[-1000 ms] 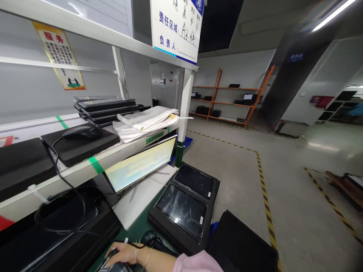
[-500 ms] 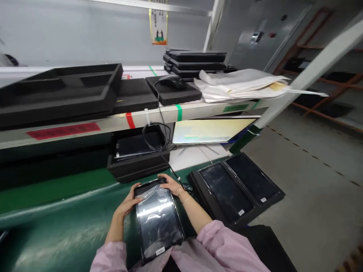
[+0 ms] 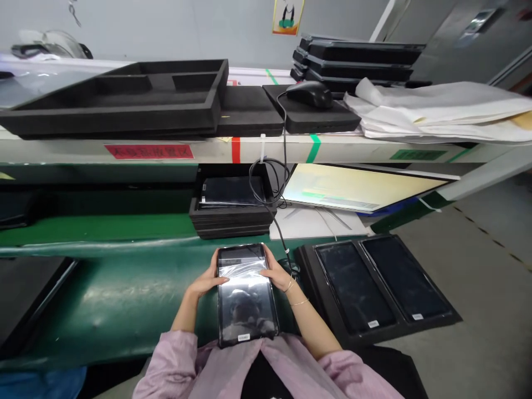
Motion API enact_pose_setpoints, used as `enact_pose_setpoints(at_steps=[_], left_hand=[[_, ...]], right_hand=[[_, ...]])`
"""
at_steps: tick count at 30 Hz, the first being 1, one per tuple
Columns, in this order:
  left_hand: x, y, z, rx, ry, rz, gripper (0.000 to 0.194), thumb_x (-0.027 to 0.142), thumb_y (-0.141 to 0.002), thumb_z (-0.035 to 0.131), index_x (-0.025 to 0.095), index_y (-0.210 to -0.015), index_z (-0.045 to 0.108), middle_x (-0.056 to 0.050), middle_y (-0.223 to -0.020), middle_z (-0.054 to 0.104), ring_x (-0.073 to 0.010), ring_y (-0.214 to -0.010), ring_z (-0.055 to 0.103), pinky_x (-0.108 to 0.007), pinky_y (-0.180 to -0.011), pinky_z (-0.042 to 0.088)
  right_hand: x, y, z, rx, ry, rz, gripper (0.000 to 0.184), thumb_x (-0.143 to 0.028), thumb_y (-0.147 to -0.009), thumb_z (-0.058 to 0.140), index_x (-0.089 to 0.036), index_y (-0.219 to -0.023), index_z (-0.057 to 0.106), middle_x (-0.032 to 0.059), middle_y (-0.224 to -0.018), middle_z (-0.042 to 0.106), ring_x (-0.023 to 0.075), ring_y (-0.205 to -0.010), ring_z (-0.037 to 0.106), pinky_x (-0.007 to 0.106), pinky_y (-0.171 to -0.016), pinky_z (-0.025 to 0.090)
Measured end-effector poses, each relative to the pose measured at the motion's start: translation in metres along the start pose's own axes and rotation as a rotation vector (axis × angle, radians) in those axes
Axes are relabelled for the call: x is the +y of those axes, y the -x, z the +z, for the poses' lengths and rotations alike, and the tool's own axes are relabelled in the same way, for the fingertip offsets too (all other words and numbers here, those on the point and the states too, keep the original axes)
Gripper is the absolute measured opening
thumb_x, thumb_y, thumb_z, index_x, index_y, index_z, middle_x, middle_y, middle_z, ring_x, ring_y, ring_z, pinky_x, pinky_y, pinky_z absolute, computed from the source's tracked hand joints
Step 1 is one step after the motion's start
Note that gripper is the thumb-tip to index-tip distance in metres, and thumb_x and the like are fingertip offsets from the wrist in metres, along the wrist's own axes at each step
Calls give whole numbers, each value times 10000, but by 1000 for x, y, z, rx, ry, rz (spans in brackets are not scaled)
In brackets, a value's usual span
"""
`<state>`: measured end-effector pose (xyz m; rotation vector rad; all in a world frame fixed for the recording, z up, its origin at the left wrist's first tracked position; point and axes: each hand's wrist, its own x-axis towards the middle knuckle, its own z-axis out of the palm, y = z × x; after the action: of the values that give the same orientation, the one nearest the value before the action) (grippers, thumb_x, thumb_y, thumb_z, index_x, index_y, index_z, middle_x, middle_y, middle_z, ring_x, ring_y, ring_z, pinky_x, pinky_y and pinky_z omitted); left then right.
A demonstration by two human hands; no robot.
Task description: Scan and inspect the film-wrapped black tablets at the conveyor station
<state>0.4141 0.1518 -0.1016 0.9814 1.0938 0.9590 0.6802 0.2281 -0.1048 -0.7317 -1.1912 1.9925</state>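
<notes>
Close to my body I hold a black tablet with a clear, wrinkled film over its glossy screen and a small white label at its near end. My left hand grips its left edge, thumb lying on the film. On the opposite edge is my right hand, its thumb also on the screen and its other fingers partly hidden behind. To the right, two more dark tablets lie side by side in a black foam tray. A cable and a dark object lie just beyond my right wrist.
Behind the green mat stands a black foam box with screens in it. A tilted monitor is under the shelf. On the shelf are a foam tray, a mouse and white sheets.
My view has swung left, so the shelf and trays sit further right. The tablet has become straighter in front of me, and both hands have kept their hold on it.
</notes>
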Motion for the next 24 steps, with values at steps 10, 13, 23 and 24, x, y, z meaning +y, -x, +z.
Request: enact_pose_setpoints(at_steps=[10, 13, 23, 24], left_hand=[[-14, 39, 18, -3, -105, -8, 1104, 394, -728, 702, 255, -1449, -121, -85, -1566, -70, -281, -1431, 4, -449, -1173, 2], [-19, 49, 20, -13, -159, 0, 1079, 377, -746, 689, 253, -1450, -118, -78, -1560, -121, -269, -1432, -25, -444, -1173, -20], [-15, 82, 37, -70, -164, -132, 1112, 411, -766, 658, 252, -1411, -233, -66, -1549, -164, -272, -1428, -50, -459, -1174, 8], [-15, 84, 38, -78, -165, -140, 1115, 412, -766, 658, 253, -1408, -240, -66, -1550, -162, -273, -1429, -38, -458, -1175, 18]], right_hand=[[6, 42, 10, -26, 53, 56, 1048, -410, -650, 790, -291, -1477, 158, 41, -1531, 155, 235, -1414, 163, 411, -1181, 116], [5, 54, 14, -32, 81, 74, 1038, -425, -657, 785, -283, -1476, 163, 43, -1524, 179, 236, -1408, 182, 404, -1181, 124], [11, 92, 15, -54, 221, 197, 1099, -451, -702, 752, -288, -1493, 7, 30, -1545, 62, 215, -1432, 62, 405, -1187, 24], [12, 95, 15, -65, 244, 192, 1090, -450, -713, 743, -290, -1493, -2, 24, -1548, 18, 215, -1434, 43, 410, -1186, 4]])
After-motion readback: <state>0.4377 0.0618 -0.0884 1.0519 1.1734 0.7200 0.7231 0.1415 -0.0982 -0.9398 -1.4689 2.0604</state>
